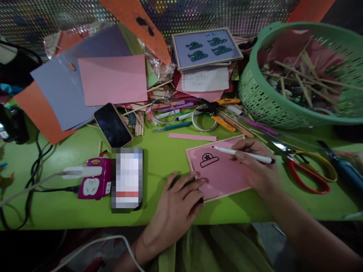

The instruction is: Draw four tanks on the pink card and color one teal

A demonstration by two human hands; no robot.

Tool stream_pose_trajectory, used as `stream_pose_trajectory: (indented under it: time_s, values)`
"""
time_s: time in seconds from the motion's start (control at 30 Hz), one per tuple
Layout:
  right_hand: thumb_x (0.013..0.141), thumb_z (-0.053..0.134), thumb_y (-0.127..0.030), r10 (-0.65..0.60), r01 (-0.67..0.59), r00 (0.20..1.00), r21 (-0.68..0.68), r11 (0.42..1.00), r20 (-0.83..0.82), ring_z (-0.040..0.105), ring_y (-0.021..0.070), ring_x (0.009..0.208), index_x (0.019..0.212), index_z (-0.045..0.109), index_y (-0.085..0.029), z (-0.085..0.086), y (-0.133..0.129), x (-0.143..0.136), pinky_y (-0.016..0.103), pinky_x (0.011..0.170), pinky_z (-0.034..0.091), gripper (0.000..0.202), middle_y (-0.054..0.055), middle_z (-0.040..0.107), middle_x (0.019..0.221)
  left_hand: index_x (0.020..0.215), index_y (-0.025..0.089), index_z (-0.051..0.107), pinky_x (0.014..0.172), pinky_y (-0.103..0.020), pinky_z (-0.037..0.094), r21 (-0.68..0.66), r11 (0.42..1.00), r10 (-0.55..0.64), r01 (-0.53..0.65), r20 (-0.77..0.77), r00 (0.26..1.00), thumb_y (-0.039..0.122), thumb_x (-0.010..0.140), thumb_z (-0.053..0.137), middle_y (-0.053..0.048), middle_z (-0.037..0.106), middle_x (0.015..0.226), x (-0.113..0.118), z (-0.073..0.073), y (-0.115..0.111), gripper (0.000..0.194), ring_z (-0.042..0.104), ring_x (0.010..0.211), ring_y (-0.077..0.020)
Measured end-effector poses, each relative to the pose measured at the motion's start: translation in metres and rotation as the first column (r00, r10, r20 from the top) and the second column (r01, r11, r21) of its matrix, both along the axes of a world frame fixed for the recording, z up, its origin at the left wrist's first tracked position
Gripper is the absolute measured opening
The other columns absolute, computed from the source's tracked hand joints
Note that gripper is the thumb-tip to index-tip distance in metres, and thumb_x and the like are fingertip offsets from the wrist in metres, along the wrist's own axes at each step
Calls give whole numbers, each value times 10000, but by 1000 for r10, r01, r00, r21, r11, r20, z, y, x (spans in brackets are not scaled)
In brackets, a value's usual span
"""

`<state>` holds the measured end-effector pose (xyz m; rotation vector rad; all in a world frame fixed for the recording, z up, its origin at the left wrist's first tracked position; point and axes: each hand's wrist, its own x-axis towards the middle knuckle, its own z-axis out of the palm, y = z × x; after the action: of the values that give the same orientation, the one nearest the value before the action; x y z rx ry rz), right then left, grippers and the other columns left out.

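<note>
A pink card (227,173) with a thin wooden-stick border lies on the green table near its front edge. On it is a black outline drawing (209,159) of a dome with a star over a rounded bar. My right hand (259,166) grips a white marker (249,154), its dark tip at the card just above and right of the drawing. My left hand (181,196) rests over the card's lower left edge, fingertips on the paper. Between its thumb and fingers shows a small black marker cap (200,200), mostly hidden.
Left are a lit phone (129,177), a dark phone (112,125) and a purple power adapter (95,179) with cables. Right lie red-yellow scissors (307,181) and a green basket (275,102) of sticks. Behind are pens, tape rolls, coloured paper (113,81) and a framed picture (207,49).
</note>
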<state>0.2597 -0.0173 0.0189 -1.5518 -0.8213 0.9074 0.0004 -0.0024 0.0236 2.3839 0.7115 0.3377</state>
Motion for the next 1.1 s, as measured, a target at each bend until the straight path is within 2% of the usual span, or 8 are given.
stream_pose_trajectory:
  time_s: [0.17,0.37,0.53,0.73,0.9,1.0,1.1]
  values:
    - [777,838,-428,16,-14,999,40,999,-52,671,198,756,885,717,-270,-1,-1,0,348,669,566,226,32,691,924,1135,272,632,1215,-506,291,-19,1000,5,-6,-7,1000,274,1070,529,13,646,1473,0,2,-1,122,476,1473,-185]
    - [755,847,-424,30,-23,992,64,998,-119,661,191,726,874,753,-252,-4,1,-1,304,625,525,229,27,684,820,1140,277,647,1246,-482,275,0,999,52,-52,34,998,285,1065,548,37,657,1460,-2,-6,-6,124,490,1461,-170]
    - [725,863,-450,44,-35,990,69,997,-136,658,187,723,849,760,-248,-3,2,-2,297,640,521,259,29,688,821,1134,288,673,1260,-461,271,28,995,89,-91,75,993,313,1053,583,38,688,1415,-3,-14,-9,123,510,1444,-159]
    - [719,861,-438,56,-51,987,41,998,-147,645,191,739,840,758,-250,-7,3,0,296,659,502,247,32,693,817,1129,278,681,1253,-461,299,74,994,82,-85,38,996,318,1060,568,25,693,1410,-1,-15,-9,138,502,1456,-153]
    - [778,819,-422,93,-87,989,58,995,-114,639,201,763,872,751,-257,-9,1,0,316,680,499,202,33,700,855,1106,251,687,1243,-489,321,162,982,89,-96,51,995,288,1073,515,5,693,1410,2,-10,-14,179,561,1403,-174]
    - [809,793,-410,105,-100,992,64,993,-76,635,208,791,902,746,-262,-8,0,-1,328,700,497,180,35,706,884,1123,230,695,1218,-461,355,249,968,20,-36,64,998,343,1080,495,-16,723,1359,8,-5,-20,233,601,1347,-187]
    - [791,800,-379,121,-117,992,89,989,-45,640,214,839,901,742,-269,-6,-1,-1,344,744,502,166,34,724,951,1075,222,707,1185,-452,381,380,912,-165,151,4,986,365,1072,516,-1,688,1409,19,1,-25,238,588,1348,-214]
